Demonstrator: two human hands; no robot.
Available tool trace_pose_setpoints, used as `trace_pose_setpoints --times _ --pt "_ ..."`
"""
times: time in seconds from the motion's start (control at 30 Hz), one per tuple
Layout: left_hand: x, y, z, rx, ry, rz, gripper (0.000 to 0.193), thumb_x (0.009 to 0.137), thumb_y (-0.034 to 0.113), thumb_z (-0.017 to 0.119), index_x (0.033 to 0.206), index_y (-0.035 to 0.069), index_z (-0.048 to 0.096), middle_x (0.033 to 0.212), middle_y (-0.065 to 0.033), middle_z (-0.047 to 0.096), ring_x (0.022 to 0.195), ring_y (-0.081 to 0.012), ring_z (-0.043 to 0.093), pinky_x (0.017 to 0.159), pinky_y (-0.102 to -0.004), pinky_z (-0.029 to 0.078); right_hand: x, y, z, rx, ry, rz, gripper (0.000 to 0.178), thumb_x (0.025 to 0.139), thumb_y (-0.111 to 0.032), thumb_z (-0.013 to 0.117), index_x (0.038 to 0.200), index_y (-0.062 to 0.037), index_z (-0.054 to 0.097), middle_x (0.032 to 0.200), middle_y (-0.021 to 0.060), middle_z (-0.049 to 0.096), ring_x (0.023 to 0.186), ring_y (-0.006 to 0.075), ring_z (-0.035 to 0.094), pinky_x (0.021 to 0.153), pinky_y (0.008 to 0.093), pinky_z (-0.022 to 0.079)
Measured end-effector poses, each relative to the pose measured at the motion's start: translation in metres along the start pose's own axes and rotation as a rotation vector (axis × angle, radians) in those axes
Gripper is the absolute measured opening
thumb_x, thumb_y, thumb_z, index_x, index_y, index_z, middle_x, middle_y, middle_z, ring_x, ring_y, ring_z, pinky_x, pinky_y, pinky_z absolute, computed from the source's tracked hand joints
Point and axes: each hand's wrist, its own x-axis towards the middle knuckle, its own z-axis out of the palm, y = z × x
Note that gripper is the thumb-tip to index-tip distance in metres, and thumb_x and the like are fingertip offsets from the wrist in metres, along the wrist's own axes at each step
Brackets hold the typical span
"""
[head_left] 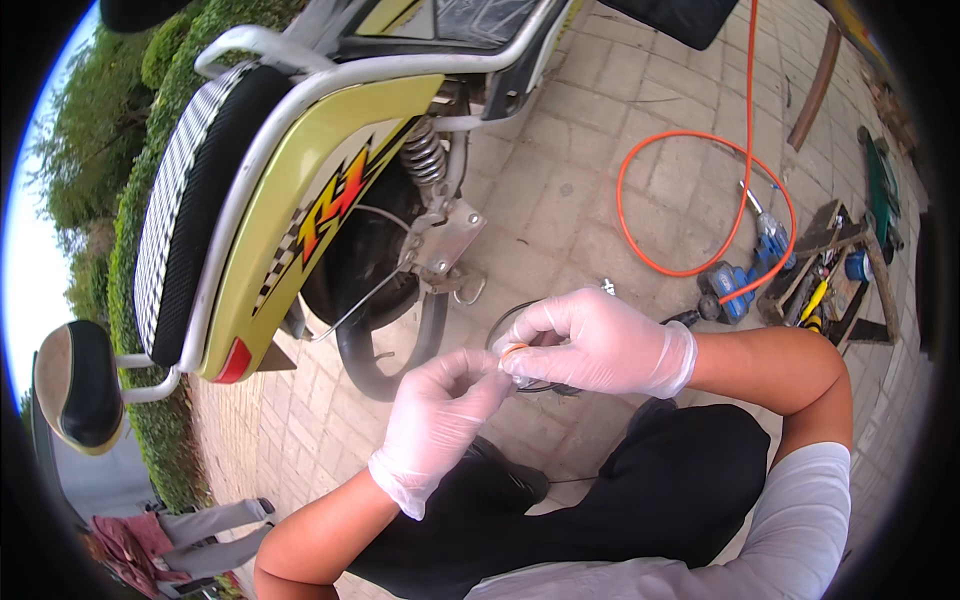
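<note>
Both my hands wear thin translucent white gloves and meet in front of my knees. My right hand [612, 345] pinches a small part with an orange edge [514, 349], mostly covered by the fingers. Fingertips of my left hand [437, 415] are pressed together against the same part from the lower left; its exact kind cannot be made out. Behind the hands, a thin black cable [494, 326] curves over the paving. Left of them stands a yellow-green electric scooter [410, 98], with its coil spring shock absorber [424, 158] and a metal bracket plate [452, 238] exposed above the rear tyre [372, 370].
An orange hose [622, 205] loops over the paving beside a blue power tool [728, 285]. Farther right lies a wooden tool tray [885, 290] holding several hand tools, near a green tool [880, 195]. Another person [205, 530] is at the lower left, by a hedge [150, 400].
</note>
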Motion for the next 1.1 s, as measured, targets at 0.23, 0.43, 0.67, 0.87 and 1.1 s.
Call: trace_pose_setpoints --times 0.23,0.43,0.67,0.87,1.1 --pt "-0.024 -0.030 -0.050 -0.152 -0.109 0.090 0.011 0.091 0.003 0.065 0.100 -0.002 0.066 0.090 -0.0061 0.069 0.083 -0.0100 0.065 0.077 -0.0226 0.051 0.018 -0.028 0.050 0.129 0.080 0.311 0.022 0.093 -0.015 0.066 0.103 0.0041 0.066 0.090 0.0068 0.069 0.075 0.0085 0.062 0.067 0.0230 0.052" --pt "0.003 -0.028 -0.060 -0.212 -0.260 0.201 0.009 0.093 0.008 0.064 0.096 0.000 0.065 0.089 -0.0047 0.069 0.081 -0.0086 0.063 0.075 -0.0221 0.049 0.010 -0.035 0.081 0.219 0.364 0.245 0.034 0.092 -0.009 0.065 0.121 0.0062 0.058 0.096 0.0076 0.068 0.079 0.0096 0.063 0.072 0.0239 0.053" --pt "0.026 -0.046 -0.071 -0.159 -0.348 0.191 0.012 0.089 0.013 0.067 0.091 0.002 0.068 0.084 -0.0019 0.068 0.078 -0.0078 0.060 0.073 -0.0241 0.049 0.015 -0.005 0.111 0.262 0.557 0.190 0.034 0.091 -0.002 0.062 0.124 0.0029 0.058 0.094 0.0051 0.066 0.075 0.0107 0.061 0.071 0.0250 0.051" --pt "0.027 -0.062 -0.079 0.019 -0.379 0.111 0.002 0.088 0.003 0.064 0.086 0.003 0.063 0.078 -0.0012 0.064 0.075 -0.0083 0.060 0.072 -0.0238 0.049 0.007 0.020 0.114 0.412 0.528 0.256 0.045 0.093 -0.009 0.061 0.134 0.0040 0.050 0.092 0.0007 0.060 0.071 0.0081 0.055 0.066 0.0220 0.045" --pt "0.012 -0.057 -0.072 0.280 -0.109 0.933 0.028 0.078 -0.005 0.072 0.105 0.003 0.069 0.106 -0.0089 0.063 0.098 -0.0205 0.063 0.089 -0.0311 0.050 -0.005 0.015 0.110 0.734 0.321 0.246 0.047 0.098 -0.011 0.055 0.141 0.0046 0.043 0.093 0.0023 0.056 0.068 0.0128 0.051 0.066 0.0268 0.045"
